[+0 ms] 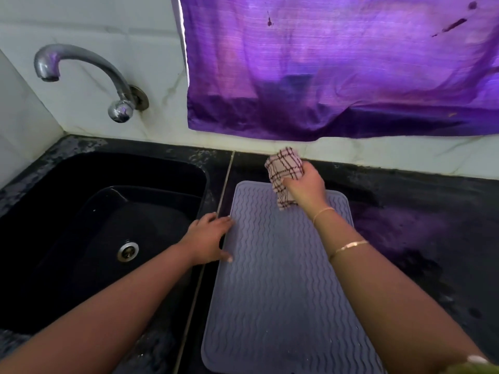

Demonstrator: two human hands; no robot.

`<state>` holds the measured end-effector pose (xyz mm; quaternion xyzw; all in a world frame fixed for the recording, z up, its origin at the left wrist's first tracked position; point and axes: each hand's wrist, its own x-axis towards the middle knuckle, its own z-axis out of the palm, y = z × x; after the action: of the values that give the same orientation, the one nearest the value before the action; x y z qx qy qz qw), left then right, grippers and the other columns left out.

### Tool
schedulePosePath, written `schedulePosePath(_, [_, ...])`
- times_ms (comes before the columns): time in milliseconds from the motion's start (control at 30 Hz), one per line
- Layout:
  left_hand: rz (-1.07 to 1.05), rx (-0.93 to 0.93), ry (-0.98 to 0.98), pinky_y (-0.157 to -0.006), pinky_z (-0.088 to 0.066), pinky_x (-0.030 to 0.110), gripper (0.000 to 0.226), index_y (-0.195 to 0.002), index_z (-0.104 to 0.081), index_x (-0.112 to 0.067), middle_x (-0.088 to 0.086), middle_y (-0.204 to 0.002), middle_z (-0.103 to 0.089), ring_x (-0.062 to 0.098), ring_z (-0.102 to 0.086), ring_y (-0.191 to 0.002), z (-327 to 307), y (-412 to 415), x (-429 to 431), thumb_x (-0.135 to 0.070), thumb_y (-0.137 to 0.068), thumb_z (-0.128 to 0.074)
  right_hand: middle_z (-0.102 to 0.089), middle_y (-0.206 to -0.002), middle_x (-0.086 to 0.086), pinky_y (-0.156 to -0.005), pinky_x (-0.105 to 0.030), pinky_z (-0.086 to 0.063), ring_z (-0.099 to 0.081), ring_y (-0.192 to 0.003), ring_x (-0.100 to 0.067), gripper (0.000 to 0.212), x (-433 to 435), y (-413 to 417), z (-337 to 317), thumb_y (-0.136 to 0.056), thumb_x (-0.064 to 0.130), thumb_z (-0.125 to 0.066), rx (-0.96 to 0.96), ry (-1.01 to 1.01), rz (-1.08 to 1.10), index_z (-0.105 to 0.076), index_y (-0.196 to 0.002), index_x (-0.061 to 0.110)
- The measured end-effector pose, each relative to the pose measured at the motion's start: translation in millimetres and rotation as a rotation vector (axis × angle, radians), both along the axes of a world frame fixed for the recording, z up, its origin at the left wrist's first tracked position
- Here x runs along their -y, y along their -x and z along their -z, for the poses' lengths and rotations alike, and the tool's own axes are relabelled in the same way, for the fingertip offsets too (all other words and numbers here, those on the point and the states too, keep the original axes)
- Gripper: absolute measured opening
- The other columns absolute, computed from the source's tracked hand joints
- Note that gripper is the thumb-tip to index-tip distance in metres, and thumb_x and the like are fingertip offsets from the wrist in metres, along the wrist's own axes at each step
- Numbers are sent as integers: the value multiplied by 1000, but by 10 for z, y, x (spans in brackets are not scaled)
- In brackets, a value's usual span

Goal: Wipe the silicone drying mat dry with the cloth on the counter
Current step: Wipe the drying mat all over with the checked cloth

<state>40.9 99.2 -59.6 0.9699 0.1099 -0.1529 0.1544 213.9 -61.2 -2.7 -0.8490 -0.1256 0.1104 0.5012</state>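
Lower centre of frame: grey silicone drying mat (278, 279) lies flat on the black table (418, 211), wavy ribs up, long side running away from the camera.
Upper centre: checked cloth (283, 168), bunched, over the mat's far edge; contact with the mat cannot be determined.
Right hand (305, 184): fingers curled round the cloth, gripping it; two thin bracelets (348, 245) on the forearm.
Left hand (208, 238): fingers straight, resting at the mat's left edge, thumb tip on the ribs.
Left of frame: black sink (81, 168) just beside the mat; metal tap (81, 63) on the wall above.
Upper right: purple fabric (337, 63) hangs against the wall.
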Motion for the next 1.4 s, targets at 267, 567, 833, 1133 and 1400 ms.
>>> schedulePosePath(267, [228,-254,-331,-115,7,49,107,-151,3,-12,1,-160,6,27,14,-145,-37,-131,45,-63,-79,-57,-34,-146,-9,-108,-51,-31,-32,-133,-35,68,-751,-2,568,-80,16,-59,391,587,-389,-31,-141,24])
schedulePosePath(567, [291,-304,-528,-114,-14,46,98,-143,-35,-7,11,-151,-29,30,-24,-136,-100,-373,231,-65,-70,-65,-35,-149,-2,-105,-53,-28,-28,-137,-33,69,-600,-163,799,-79,15,-58,570,796,-611,-33,-138,41])
schedulePosePath(833, [313,-275,-545,-109,-21,43,84,-130,-52,-12,9,-140,-43,27,-35,-126,-87,-426,237,-63,-66,-71,-42,-140,-8,-93,-50,-45,-43,-122,-36,57,-124,-473,688,-83,17,-58,319,825,-241,-41,-136,28])
schedulePosePath(1133, [247,-269,-418,-110,-23,43,111,-151,-11,-11,4,-159,-7,27,-26,-134,-108,-247,120,-69,-72,-61,-19,-155,-8,-112,-64,-8,-13,-143,-36,70,-703,269,834,-83,12,-55,409,741,-405,-25,-144,31])
schedulePosePath(1400, [209,-212,-373,-108,-23,42,95,-147,-26,-18,-1,-148,-33,24,-29,-128,-53,-119,76,-74,-74,-51,-40,-145,-1,-111,-56,-21,-32,-135,-29,62,-288,779,832,-80,15,-54,440,640,-523,-37,-137,35])
